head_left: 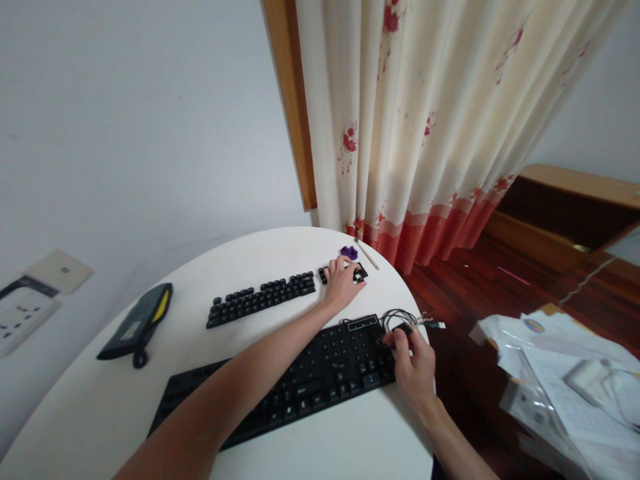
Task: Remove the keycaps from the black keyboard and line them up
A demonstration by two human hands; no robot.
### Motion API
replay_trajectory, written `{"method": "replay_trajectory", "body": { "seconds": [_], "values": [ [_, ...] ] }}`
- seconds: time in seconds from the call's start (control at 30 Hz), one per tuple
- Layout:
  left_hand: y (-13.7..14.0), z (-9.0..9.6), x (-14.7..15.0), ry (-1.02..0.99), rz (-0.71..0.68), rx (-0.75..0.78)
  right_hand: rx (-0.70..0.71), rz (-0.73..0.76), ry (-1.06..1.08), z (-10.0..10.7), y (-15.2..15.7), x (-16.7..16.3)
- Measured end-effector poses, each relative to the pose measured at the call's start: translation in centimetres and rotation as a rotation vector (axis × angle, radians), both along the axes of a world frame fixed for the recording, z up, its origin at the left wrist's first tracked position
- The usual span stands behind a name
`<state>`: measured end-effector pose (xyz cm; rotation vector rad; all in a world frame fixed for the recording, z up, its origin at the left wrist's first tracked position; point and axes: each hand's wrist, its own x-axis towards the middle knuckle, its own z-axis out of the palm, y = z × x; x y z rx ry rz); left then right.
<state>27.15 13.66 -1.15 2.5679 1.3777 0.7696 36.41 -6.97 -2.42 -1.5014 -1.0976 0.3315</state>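
Observation:
My left hand (343, 281) reaches across the table with its fingers curled down onto a small group of black keycaps (361, 272). What is between the fingertips is hidden. A longer block of loose black keycaps (263, 298) lies in rows to its left. Under my left forearm is a black keyboard (330, 373), partly covered by the arm. At the keyboard's right end, my right hand (416, 365) is closed around a small dark object (404, 329), too unclear to name. A bundled cable (399, 316) with a USB plug (437, 325) lies just beyond that hand.
A dark case with a yellow patch (140, 323) sits at the table's left. A purple crumpled item (349, 253) and a thin pale stick (367, 255) lie near the far edge. The round white table (300, 460) borders a wall, a curtain (400, 133) and paper-covered furniture (575, 400).

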Motion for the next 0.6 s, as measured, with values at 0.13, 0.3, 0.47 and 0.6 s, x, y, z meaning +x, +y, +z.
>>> {"method": "replay_trajectory", "body": {
  "seconds": [0.13,0.3,0.47,0.6],
  "values": [
    [0.27,0.00,0.07,-0.002,0.018,-0.004,0.011,0.002,0.000,0.01,0.01,0.00],
    [0.47,0.03,0.12,0.012,0.039,-0.023,0.013,0.013,0.003,0.02,0.05,-0.05],
    [0.45,0.14,0.19,0.024,0.065,-0.012,0.007,0.016,0.004,-0.11,0.03,-0.04],
    [0.53,0.40,0.13,0.040,0.076,0.000,0.012,0.022,-0.005,-0.15,0.09,-0.01]
  ]
}}
